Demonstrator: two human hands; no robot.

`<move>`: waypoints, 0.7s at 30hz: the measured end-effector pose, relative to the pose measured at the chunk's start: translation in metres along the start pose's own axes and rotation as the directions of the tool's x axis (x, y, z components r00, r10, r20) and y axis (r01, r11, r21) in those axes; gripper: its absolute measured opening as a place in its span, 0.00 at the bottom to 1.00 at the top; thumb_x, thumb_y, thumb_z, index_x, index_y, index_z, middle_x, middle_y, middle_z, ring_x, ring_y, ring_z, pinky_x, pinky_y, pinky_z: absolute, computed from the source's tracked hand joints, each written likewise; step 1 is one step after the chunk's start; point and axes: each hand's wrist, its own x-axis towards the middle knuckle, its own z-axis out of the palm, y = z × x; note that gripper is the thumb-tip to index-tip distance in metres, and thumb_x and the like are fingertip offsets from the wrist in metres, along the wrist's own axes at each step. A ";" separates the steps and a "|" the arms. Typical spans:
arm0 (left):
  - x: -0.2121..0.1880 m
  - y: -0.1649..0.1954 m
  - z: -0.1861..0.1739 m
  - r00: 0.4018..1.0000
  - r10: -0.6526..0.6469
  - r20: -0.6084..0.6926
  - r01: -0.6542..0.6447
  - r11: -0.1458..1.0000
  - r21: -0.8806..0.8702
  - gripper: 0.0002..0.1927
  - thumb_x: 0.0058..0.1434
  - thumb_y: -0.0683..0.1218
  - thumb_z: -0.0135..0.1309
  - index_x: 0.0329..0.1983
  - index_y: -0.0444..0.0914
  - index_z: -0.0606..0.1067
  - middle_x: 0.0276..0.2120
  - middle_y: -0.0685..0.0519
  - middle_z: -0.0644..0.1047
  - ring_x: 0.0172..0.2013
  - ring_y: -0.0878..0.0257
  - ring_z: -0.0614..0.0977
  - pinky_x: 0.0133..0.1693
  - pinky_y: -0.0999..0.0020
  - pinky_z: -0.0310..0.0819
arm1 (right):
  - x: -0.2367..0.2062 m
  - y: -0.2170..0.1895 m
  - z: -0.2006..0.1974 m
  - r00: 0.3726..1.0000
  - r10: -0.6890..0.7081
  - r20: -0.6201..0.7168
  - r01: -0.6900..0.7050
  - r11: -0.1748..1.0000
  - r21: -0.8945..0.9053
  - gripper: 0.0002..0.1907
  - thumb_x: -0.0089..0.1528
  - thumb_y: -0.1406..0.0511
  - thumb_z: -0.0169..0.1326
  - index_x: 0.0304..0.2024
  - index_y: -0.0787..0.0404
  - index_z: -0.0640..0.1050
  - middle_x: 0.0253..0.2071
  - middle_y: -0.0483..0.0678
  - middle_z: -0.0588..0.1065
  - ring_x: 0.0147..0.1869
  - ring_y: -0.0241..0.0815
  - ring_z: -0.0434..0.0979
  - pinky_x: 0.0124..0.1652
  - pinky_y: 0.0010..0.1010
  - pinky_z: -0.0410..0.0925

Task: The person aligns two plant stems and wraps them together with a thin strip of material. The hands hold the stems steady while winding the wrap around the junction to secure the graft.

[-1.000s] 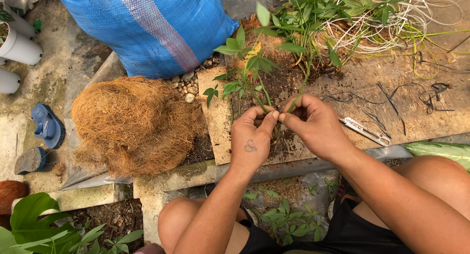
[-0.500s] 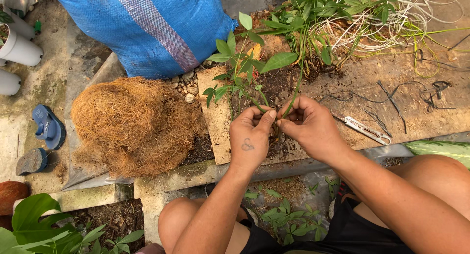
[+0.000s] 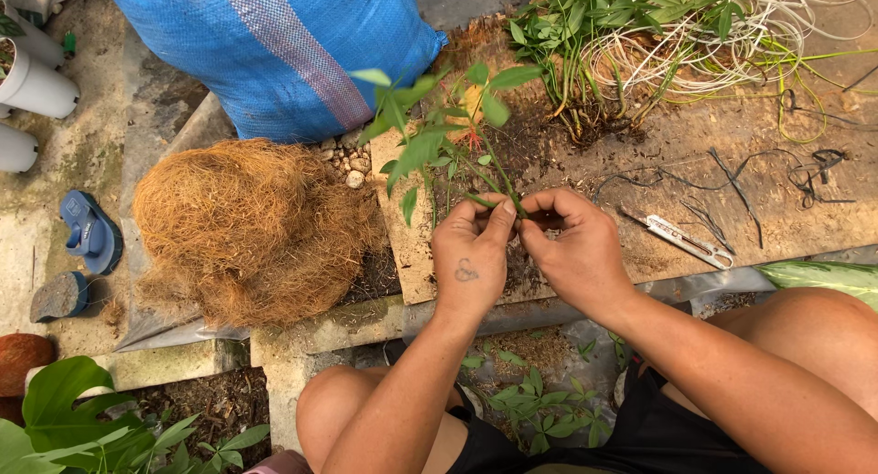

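Your left hand and right hand met knuckles-up over the board, fingers closed together around the leafy seedling's stem.

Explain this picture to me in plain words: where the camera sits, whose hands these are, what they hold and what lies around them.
The camera sits on a person's head and looks down, so the two bare arms reaching in from below are that person's own, with bare knees at the bottom edge. The left hand and right hand meet and together pinch the stems of a small leafy plant above a dirty board. To the left lies a mound of brown fibre, behind it a blue sack. To the right of the hands lies a small cutting tool, and further back a heap of plants with pale roots.
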 end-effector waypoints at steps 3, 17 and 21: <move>0.002 -0.003 0.004 0.999 0.031 -0.035 -0.032 0.999 -0.010 0.07 0.67 0.43 0.56 0.42 0.33 0.79 0.33 0.52 0.81 0.33 0.69 0.79 0.37 0.73 0.77 | 0.000 -0.002 0.000 0.989 -0.142 -0.038 0.139 0.986 -0.090 0.07 0.62 0.72 0.60 0.43 0.66 0.79 0.39 0.47 0.80 0.42 0.34 0.81 0.42 0.26 0.75; -0.001 -0.017 0.011 0.988 0.132 -0.087 -0.138 0.988 -0.072 0.08 0.68 0.44 0.56 0.43 0.33 0.75 0.43 0.49 0.80 0.42 0.65 0.81 0.46 0.70 0.77 | 0.002 -0.004 0.000 0.974 -0.214 -0.068 0.202 0.968 -0.148 0.06 0.62 0.71 0.61 0.42 0.66 0.79 0.38 0.48 0.78 0.39 0.35 0.79 0.40 0.27 0.74; 0.003 -0.011 0.002 0.972 0.217 -0.091 -0.229 0.961 -0.154 0.06 0.68 0.43 0.55 0.43 0.35 0.74 0.49 0.49 0.78 0.46 0.62 0.80 0.49 0.64 0.77 | 0.008 0.002 -0.001 0.993 -0.097 -0.073 0.094 0.994 -0.051 0.07 0.63 0.71 0.60 0.43 0.66 0.78 0.36 0.45 0.79 0.39 0.31 0.79 0.40 0.24 0.74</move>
